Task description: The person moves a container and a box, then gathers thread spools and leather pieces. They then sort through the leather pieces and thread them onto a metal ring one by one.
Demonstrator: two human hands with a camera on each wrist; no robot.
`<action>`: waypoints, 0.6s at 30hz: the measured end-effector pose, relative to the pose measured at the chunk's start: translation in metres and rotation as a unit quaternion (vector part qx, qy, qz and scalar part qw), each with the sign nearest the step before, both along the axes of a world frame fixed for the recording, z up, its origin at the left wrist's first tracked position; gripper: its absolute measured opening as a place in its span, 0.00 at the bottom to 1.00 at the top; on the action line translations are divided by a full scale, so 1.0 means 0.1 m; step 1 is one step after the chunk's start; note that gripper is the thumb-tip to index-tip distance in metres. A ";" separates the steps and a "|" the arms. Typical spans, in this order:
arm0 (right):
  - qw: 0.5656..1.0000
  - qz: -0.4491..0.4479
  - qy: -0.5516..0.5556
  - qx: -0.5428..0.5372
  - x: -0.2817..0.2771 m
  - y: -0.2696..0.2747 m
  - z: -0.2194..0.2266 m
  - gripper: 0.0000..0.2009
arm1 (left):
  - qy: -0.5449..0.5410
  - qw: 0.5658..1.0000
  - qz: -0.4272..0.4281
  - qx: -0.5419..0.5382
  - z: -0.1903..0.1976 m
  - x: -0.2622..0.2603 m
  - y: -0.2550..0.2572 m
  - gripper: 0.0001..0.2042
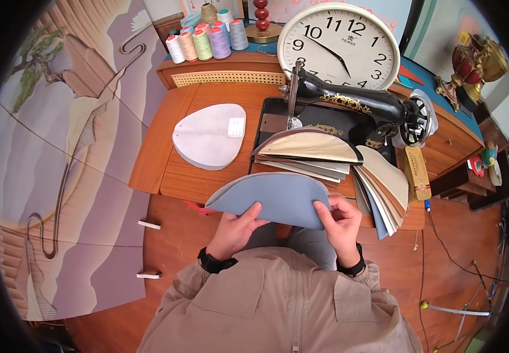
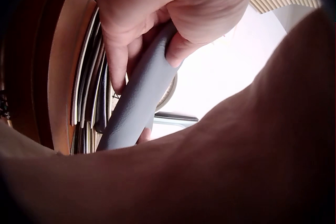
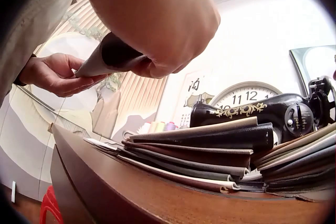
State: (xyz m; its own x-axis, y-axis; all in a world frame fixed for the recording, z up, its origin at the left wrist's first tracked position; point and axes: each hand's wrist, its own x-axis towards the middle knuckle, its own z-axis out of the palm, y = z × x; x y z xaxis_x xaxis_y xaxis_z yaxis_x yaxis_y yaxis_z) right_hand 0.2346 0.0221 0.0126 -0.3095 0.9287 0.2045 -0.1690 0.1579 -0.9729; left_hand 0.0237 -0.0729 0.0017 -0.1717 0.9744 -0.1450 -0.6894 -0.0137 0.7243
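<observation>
A blue-grey leather-like piece [image 1: 272, 203], folded over into a half-round, is held up in front of the person at the table's near edge. My left hand [image 1: 235, 234] pinches its left part, thumb on the near face. At its other end my right hand [image 1: 342, 223] grips it the same way. The left wrist view shows the piece [image 2: 139, 90] curving between thumb and fingers. From the right wrist the fold [image 3: 97, 61] looks like an open roll. Just beyond the hands lies a stack of folded pieces [image 1: 310, 147], with a fanned set [image 1: 384, 182] to its right.
A black sewing machine [image 1: 348, 97] stands behind the stacks, with a large clock [image 1: 339, 44] at its back. Left on the table [image 1: 175, 170] lies a pale rounded panel [image 1: 207, 135] with a white label. Thread spools [image 1: 204, 44] stand behind. A yellow box [image 1: 417, 173] sits at right.
</observation>
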 end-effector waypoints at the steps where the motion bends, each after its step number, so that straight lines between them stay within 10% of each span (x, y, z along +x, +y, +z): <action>1: 1.000 -0.001 -0.001 0.001 -0.01 0.00 0.01 0.04 | -0.001 1.000 -0.001 0.001 0.01 0.00 0.01 0.19; 10: 0.999 -0.017 0.039 0.018 -0.05 -0.01 -0.04 0.05 | 0.001 1.000 0.008 0.029 0.07 -0.06 0.10 0.18; 16: 0.996 0.009 0.051 -0.079 -0.13 0.05 0.19 0.11 | 0.180 0.980 -0.035 -0.072 0.21 -0.17 0.16 0.19; 18: 0.982 0.140 -0.037 -0.118 -0.06 0.11 0.07 0.08 | 0.312 0.946 -0.088 0.029 0.16 -0.15 0.21 0.19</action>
State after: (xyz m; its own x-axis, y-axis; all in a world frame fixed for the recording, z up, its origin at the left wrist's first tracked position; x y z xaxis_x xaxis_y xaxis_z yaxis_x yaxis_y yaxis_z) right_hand 0.2290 0.0330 0.0198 -0.5646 0.8244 -0.0395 -0.1017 -0.1170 -0.9879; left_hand 0.0090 -0.0519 0.0179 -0.0413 0.9990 -0.0141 -0.1229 0.0090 0.9924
